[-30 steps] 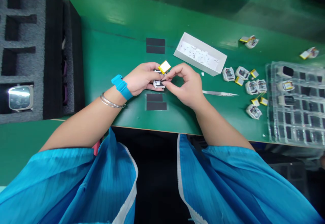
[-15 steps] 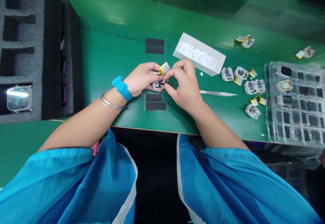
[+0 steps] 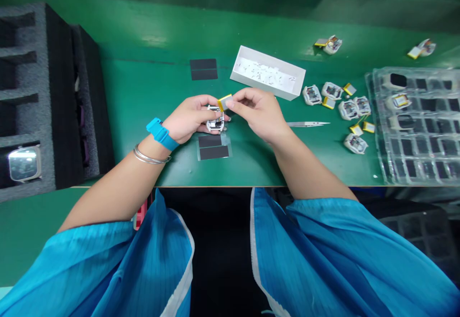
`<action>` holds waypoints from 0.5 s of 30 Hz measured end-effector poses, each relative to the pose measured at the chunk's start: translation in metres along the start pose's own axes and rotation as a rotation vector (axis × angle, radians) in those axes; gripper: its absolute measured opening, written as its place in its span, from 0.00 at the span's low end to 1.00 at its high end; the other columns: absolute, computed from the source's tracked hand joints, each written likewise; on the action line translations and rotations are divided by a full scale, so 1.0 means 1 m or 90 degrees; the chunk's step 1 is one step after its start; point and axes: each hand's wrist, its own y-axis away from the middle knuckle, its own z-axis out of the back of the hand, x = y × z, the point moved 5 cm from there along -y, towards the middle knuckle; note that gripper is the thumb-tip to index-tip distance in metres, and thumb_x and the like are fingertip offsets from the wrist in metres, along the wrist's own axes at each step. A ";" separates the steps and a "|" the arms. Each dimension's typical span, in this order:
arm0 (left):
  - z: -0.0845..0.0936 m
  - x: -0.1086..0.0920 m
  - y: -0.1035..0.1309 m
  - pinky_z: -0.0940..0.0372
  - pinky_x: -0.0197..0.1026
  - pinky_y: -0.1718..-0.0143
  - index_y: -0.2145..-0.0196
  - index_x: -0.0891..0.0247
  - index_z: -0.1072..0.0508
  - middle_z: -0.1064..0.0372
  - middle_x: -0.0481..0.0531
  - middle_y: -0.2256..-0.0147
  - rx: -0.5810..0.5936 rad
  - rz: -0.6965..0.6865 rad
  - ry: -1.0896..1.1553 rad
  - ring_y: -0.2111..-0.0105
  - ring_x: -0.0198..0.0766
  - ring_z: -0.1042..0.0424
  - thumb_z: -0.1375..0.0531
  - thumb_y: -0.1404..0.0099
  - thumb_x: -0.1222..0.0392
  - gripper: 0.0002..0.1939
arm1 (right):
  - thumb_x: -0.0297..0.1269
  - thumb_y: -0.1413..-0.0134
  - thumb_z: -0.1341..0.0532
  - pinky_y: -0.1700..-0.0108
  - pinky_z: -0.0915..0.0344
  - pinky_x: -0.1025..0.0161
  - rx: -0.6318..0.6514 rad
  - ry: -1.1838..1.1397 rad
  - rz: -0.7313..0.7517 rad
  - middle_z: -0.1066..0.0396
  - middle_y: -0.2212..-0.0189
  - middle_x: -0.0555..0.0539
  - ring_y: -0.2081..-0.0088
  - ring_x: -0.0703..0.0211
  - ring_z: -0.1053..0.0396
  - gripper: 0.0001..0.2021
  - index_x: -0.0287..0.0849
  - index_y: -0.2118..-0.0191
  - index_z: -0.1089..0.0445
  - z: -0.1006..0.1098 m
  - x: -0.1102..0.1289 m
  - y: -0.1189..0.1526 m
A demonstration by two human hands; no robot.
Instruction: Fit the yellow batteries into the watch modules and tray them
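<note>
My left hand (image 3: 187, 118), with a blue strap at the wrist, is closed around a white watch case (image 3: 215, 124) whose inner electronics face up. Above the case's far edge, a small battery (image 3: 225, 102), silver with a yellow edge, is tilted up. The thumb and fingers of my right hand (image 3: 257, 111) pinch the battery at its right side. Just below the case lies a clear sheet with black adhesive strips (image 3: 213, 152). A similar pair of black strips (image 3: 203, 69) lies farther back. To the right of my right hand are metal tweezers (image 3: 309, 124).
A white box (image 3: 235, 75) with small white pieces stands behind my hands. Several opened watch cases (image 3: 312, 95) with batteries lie at right, beside clear compartment trays (image 3: 381, 130). Grey foam trays (image 3: 59, 101) stand at left, one holding a watch (image 3: 25, 163).
My right fingers have moved from the inside of the watch case up to the battery and now grip it. The battery has tilted flatter. The view has shifted slightly.
</note>
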 end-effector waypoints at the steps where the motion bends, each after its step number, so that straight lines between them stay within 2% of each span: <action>1: 0.000 0.000 0.001 0.22 0.42 0.61 0.63 0.66 0.27 0.22 0.53 0.67 0.008 0.003 0.001 0.66 0.39 0.20 0.37 0.41 0.71 0.08 | 0.54 0.41 0.35 0.62 0.32 0.61 -0.015 0.006 0.021 0.26 0.69 0.50 0.67 0.61 0.29 0.18 0.42 0.66 0.27 0.000 0.004 0.001; 5: -0.002 -0.003 0.004 0.23 0.47 0.54 0.59 0.67 0.25 0.22 0.54 0.64 0.060 0.018 0.021 0.63 0.42 0.19 0.38 0.47 0.75 0.17 | 0.52 0.38 0.37 0.55 0.31 0.57 -0.061 0.076 0.096 0.24 0.65 0.49 0.62 0.59 0.28 0.15 0.44 0.65 0.27 -0.001 0.018 0.006; 9: -0.005 -0.005 0.007 0.24 0.50 0.49 0.54 0.66 0.25 0.22 0.53 0.63 0.092 0.024 0.011 0.61 0.44 0.19 0.37 0.48 0.78 0.23 | 0.49 0.36 0.38 0.53 0.32 0.56 -0.075 0.128 0.124 0.24 0.65 0.49 0.61 0.58 0.29 0.13 0.45 0.65 0.27 -0.001 0.022 0.008; 15: -0.005 -0.003 0.005 0.23 0.46 0.52 0.55 0.67 0.25 0.22 0.53 0.64 0.090 0.011 -0.004 0.64 0.41 0.18 0.36 0.44 0.76 0.18 | 0.49 0.35 0.39 0.52 0.34 0.56 -0.082 0.163 0.150 0.24 0.65 0.49 0.60 0.57 0.30 0.13 0.46 0.65 0.26 -0.003 0.025 0.009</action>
